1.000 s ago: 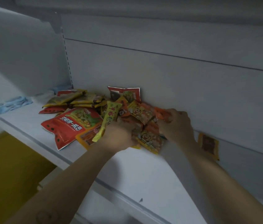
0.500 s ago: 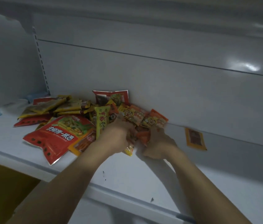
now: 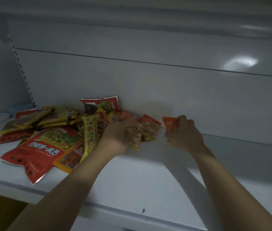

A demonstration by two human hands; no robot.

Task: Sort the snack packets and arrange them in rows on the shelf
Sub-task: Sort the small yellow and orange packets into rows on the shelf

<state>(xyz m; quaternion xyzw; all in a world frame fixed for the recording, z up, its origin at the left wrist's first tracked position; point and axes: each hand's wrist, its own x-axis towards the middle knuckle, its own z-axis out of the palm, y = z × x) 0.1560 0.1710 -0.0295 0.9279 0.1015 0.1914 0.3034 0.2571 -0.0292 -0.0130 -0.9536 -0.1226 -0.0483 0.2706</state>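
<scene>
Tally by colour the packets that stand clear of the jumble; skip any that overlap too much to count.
Red: 2, the large red packet in front and the red packet against the back panel.
Yellow-green: 1, the long yellow-green packet.
Orange: 1, the orange packet in the right hand.
Total: 4; the rest overlap too much.
</scene>
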